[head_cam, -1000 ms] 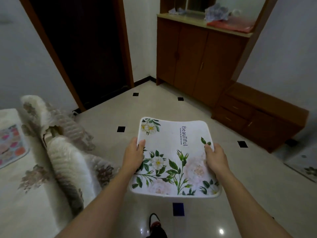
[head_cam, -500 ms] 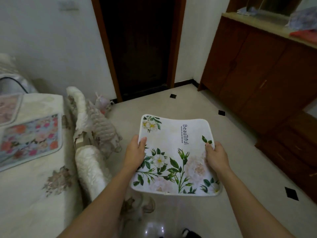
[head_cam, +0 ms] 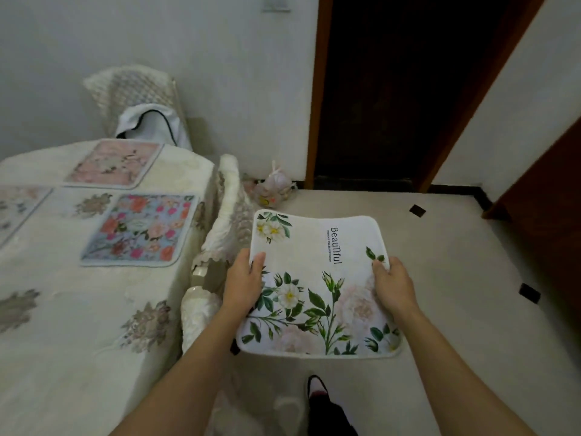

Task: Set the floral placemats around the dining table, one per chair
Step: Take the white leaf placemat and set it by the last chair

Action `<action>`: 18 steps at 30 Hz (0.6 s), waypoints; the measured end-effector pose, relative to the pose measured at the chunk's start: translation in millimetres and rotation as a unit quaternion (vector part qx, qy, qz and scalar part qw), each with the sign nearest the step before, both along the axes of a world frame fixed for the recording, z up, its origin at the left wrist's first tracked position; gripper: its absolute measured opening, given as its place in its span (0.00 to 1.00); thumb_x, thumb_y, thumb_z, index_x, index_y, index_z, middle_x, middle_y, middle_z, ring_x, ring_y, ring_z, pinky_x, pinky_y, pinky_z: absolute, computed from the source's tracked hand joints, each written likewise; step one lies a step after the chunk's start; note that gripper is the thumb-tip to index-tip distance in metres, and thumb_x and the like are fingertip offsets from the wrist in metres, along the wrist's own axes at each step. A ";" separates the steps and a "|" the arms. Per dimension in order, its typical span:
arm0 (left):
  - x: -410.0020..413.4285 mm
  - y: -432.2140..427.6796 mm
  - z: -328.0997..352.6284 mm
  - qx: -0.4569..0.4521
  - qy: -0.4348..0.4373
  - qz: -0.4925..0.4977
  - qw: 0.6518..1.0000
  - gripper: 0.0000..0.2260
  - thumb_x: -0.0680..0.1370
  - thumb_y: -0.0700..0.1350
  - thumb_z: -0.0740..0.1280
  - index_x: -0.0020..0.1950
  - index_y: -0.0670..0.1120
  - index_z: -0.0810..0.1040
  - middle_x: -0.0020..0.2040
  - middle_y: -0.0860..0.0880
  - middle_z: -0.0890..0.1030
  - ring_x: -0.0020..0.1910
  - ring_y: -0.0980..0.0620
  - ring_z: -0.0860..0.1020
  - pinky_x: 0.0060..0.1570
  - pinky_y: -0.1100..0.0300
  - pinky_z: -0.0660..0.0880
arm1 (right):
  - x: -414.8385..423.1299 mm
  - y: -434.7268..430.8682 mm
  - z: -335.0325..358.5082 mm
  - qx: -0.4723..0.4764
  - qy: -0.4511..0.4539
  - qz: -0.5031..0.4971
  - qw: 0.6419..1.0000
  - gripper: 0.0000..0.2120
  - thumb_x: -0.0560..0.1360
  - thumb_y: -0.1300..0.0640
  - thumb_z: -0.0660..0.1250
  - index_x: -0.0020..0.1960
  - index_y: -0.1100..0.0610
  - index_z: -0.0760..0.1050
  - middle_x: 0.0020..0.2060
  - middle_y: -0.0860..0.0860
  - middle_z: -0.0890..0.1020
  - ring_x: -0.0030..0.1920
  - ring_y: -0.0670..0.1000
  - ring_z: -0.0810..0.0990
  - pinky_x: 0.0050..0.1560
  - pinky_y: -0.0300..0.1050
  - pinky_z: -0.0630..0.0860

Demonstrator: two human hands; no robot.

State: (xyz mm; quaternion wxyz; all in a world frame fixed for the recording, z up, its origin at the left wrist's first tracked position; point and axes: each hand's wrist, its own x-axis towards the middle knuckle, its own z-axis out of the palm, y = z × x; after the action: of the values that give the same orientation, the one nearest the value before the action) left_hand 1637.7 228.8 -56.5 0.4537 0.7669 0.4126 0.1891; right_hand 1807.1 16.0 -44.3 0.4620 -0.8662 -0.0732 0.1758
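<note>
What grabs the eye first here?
A white placemat with green leaves and the word Beautiful sits at centre over the floor, gripped at its side edges by the left hand and the right hand. On the left, the cloth-covered table bears a bright blue-and-pink mat, with a pale pink mat behind it.

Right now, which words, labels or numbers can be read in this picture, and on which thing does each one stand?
"Beautiful": printed sideways on the white floral placemat, which the left hand and the right hand grip by its sides.
Small line of capitals beside that word, same placemat: too small to read.
Pink placemat and blue placemat on the table: no words visible.
</note>
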 end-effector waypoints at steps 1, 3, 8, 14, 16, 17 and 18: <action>2.6 6.8 4.2 0.002 0.002 0.023 1.000 0.12 0.84 0.48 0.60 0.59 0.42 0.75 0.50 0.48 0.79 0.48 0.49 0.76 0.44 0.56 0.69 | 12.4 16.9 1.6 0.006 0.001 0.024 1.000 0.10 0.83 0.51 0.57 0.54 0.57 0.72 0.45 0.54 0.80 0.42 0.50 0.78 0.37 0.44 0.71; 4.0 21.9 8.3 0.003 0.010 0.072 0.997 0.11 0.84 0.49 0.59 0.59 0.43 0.75 0.51 0.49 0.79 0.48 0.50 0.76 0.45 0.57 0.68 | 33.3 51.5 6.0 0.016 0.007 0.067 0.998 0.10 0.83 0.51 0.57 0.53 0.56 0.73 0.44 0.53 0.80 0.42 0.51 0.79 0.37 0.43 0.73; -13.8 51.4 24.6 -0.012 -0.010 0.204 0.979 0.13 0.84 0.51 0.59 0.62 0.44 0.73 0.52 0.48 0.78 0.51 0.46 0.78 0.50 0.48 0.76 | 56.7 141.5 20.0 0.018 -0.002 0.195 0.981 0.10 0.83 0.51 0.58 0.53 0.56 0.73 0.42 0.52 0.79 0.40 0.48 0.77 0.34 0.42 0.70; -92.7 58.2 28.4 -0.004 -0.002 0.374 0.927 0.11 0.83 0.51 0.59 0.49 0.43 0.72 0.44 0.44 0.79 0.45 0.44 0.78 0.42 0.50 0.73 | 9.2 233.3 22.1 0.032 -0.002 0.367 0.930 0.10 0.83 0.51 0.58 0.56 0.55 0.73 0.46 0.52 0.79 0.43 0.50 0.77 0.39 0.45 0.71; -124.4 52.9 29.1 -0.003 -0.002 0.425 0.905 0.11 0.83 0.51 0.60 0.45 0.45 0.70 0.42 0.44 0.78 0.42 0.45 0.77 0.41 0.50 0.72 | -19.3 258.1 22.3 0.041 0.005 0.421 0.906 0.10 0.83 0.51 0.58 0.58 0.54 0.73 0.48 0.52 0.79 0.46 0.53 0.78 0.43 0.47 0.72; -140.0 48.9 31.1 -0.003 -0.004 0.447 0.894 0.11 0.83 0.50 0.60 0.44 0.46 0.69 0.41 0.45 0.77 0.41 0.46 0.76 0.40 0.51 0.71 | -35.0 269.1 21.8 0.041 0.005 0.446 0.894 0.10 0.83 0.51 0.58 0.58 0.54 0.73 0.47 0.52 0.79 0.45 0.53 0.78 0.42 0.47 0.71; -155.8 44.8 31.4 0.003 -0.008 0.469 0.883 0.11 0.83 0.50 0.59 0.43 0.47 0.68 0.40 0.46 0.77 0.41 0.47 0.76 0.39 0.51 0.70 | -51.9 278.5 22.7 0.041 0.002 0.470 0.882 0.10 0.83 0.50 0.58 0.57 0.54 0.73 0.46 0.52 0.79 0.45 0.52 0.77 0.41 0.46 0.71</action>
State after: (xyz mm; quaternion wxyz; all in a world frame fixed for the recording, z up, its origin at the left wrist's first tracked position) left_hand 1481.9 273.6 -25.1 0.3133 0.4840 0.7197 0.3868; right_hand 1755.3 294.5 -21.7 0.3601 -0.7105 -0.4779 0.3704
